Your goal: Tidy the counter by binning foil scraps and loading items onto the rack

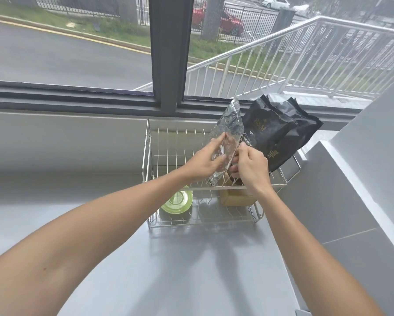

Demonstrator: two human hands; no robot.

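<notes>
Both hands are raised over a two-level wire rack (149, 156) that stands on the grey bench (77, 201) under a window. Between them they hold a crinkled piece of foil (228, 135), which stands nearly upright and leans a little to the right, with its top corner near the window frame and its lower end down at the front wires of the upper level.

The left hand (203, 163) grips the foil from the left side: its thumb lies on the front face of the sheet and the other fingers are curled behind it. The right hand (250, 167) is at the right edge of the foil, with the fingers bent and pressed together in a pinch on that edge.

Just behind the foil, on the right part of the upper level, black bags (280, 133) with gold print lean toward the back right, and their lower ends rest in the rack. On the lower level a green plate (177, 201) stands tilted at the left, partly hidden by the left forearm. A tan box (237, 199) sits at the right of the same level, under the right wrist.
</notes>
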